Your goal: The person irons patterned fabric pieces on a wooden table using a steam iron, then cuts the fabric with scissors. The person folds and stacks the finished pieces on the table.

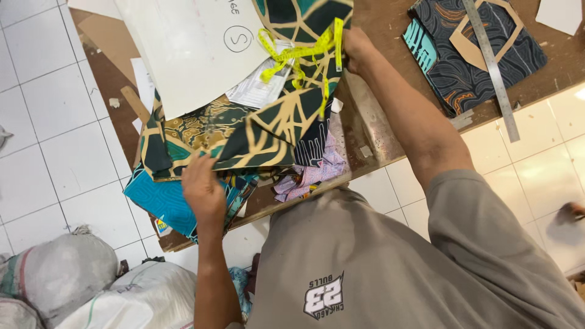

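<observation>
Fingers of the left hand [202, 186] pinch the near edge of the dark green and tan patterned cloth [268, 125] — spread over a fabric pile on the brown table [390, 24] — while the right hand [356, 47] grips its far edge beside a yellow tape measure [298, 55].

We see bright, even daylight; soft shadows only. Glare on white floor tiles [548, 176] (strongest far right edge). Slight motion blur there; centre sharp.
</observation>
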